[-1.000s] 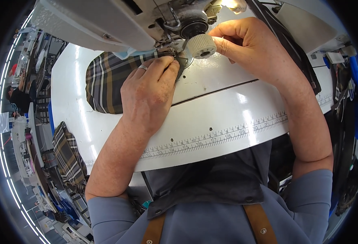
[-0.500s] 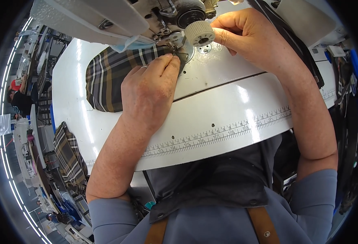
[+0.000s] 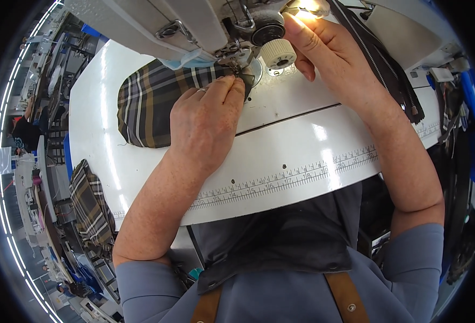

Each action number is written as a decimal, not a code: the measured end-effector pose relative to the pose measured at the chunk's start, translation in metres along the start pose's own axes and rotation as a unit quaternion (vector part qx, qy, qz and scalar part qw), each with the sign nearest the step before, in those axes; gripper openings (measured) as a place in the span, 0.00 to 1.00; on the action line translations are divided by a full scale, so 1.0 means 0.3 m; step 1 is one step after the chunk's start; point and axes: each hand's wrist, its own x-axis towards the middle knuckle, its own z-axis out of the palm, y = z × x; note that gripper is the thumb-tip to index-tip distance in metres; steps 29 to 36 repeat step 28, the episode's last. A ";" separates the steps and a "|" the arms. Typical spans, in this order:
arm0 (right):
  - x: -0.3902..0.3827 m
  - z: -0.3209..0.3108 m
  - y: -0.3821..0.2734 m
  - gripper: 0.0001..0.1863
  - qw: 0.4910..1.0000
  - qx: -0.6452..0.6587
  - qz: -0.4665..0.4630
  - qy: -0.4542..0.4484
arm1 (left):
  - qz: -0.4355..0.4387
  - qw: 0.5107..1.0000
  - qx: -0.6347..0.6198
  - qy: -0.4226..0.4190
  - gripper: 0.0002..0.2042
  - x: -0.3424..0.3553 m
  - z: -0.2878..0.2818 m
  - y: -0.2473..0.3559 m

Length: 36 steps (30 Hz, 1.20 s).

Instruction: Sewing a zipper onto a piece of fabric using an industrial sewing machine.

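A plaid fabric piece [image 3: 146,105] in brown, grey and white lies on the sewing machine's bed, its right end under the presser foot [image 3: 237,69]. My left hand [image 3: 207,118] rests on that end, fingertips pinched together close to the foot, a ring on one finger. At the machine head [image 3: 194,24], my right hand [image 3: 334,59] is raised beside a white numbered dial [image 3: 278,54] and a lit lamp [image 3: 308,6]. Its thumb lies along the bent fingers by a black round part; whatever they hold is lost in glare.
A ruler scale [image 3: 280,185] runs along the white table's [image 3: 302,134] near edge. Black zipper tape [image 3: 380,54] hangs over the right side. More plaid fabric [image 3: 92,202] drapes off to the left. Other workstations and people [image 3: 24,132] are farther left.
My right hand has shifted upward from beside the dial toward the lamp. The whole view has tilted slightly. My left hand remains on the fabric by the foot.
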 end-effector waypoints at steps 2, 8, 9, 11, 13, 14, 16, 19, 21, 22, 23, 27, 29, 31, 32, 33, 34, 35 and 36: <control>0.003 0.011 -0.001 0.26 1.000 0.012 0.009 0.012 | 0.002 1.000 0.001 0.003 0.16 -0.001 0.001 -0.002; 0.008 0.045 -0.041 0.25 0.999 0.047 -0.006 0.008 | 0.006 1.000 0.003 0.005 0.15 -0.004 0.005 -0.006; 0.011 0.044 -0.031 0.27 0.999 0.044 -0.012 0.006 | 0.008 1.000 0.000 0.005 0.15 -0.002 0.004 -0.007; 0.018 0.044 -0.023 0.27 0.998 0.055 -0.011 0.008 | 0.011 1.000 -0.003 0.004 0.15 0.002 0.003 -0.008; 0.028 0.040 -0.019 0.26 0.998 0.067 -0.009 0.010 | 0.005 1.000 -0.008 -0.002 0.15 0.007 0.003 -0.010; 0.034 0.038 -0.015 0.26 0.997 0.072 -0.011 0.005 | 0.004 1.000 -0.007 -0.003 0.15 0.006 0.004 -0.012; 0.040 0.035 -0.013 0.26 0.997 0.077 -0.013 0.001 | 0.006 1.000 -0.015 0.001 0.15 0.003 0.005 -0.015; 0.038 0.026 -0.021 0.25 0.998 0.062 0.009 0.006 | 0.011 1.000 -0.011 0.002 0.15 0.003 0.007 -0.016; 0.038 0.029 -0.023 0.25 0.998 0.061 0.013 0.017 | 0.012 1.000 -0.011 -0.002 0.16 0.003 0.002 -0.015; 0.039 0.030 -0.025 0.25 0.998 0.062 0.013 0.019 | 0.011 1.000 -0.009 -0.006 0.16 0.003 0.000 -0.013; 0.038 0.031 -0.028 0.25 0.998 0.051 0.015 0.022 | 0.012 1.000 -0.010 -0.006 0.16 0.001 -0.001 -0.009; 0.038 0.017 -0.032 0.25 0.999 0.019 0.036 0.019 | 0.024 1.000 0.009 -0.016 0.18 -0.007 -0.013 0.017; 0.036 0.015 -0.033 0.25 0.999 0.018 0.037 0.020 | 0.019 1.000 0.009 -0.021 0.18 -0.005 -0.017 0.022; 0.036 0.015 -0.033 0.25 0.999 0.018 0.037 0.020 | 0.019 1.000 0.009 -0.021 0.18 -0.005 -0.017 0.022; 0.036 0.015 -0.033 0.25 0.999 0.018 0.037 0.020 | 0.019 1.000 0.009 -0.021 0.18 -0.005 -0.017 0.022; 0.036 0.015 -0.033 0.25 0.999 0.018 0.037 0.020 | 0.019 1.000 0.009 -0.021 0.18 -0.005 -0.017 0.022; 0.036 0.015 -0.033 0.25 0.999 0.018 0.037 0.020 | 0.019 1.000 0.009 -0.021 0.18 -0.005 -0.017 0.022; 0.036 0.015 -0.033 0.25 0.999 0.018 0.037 0.020 | 0.019 1.000 0.009 -0.021 0.18 -0.005 -0.017 0.022; 0.036 0.015 -0.033 0.25 0.999 0.018 0.037 0.020 | 0.019 1.000 0.009 -0.021 0.18 -0.005 -0.017 0.022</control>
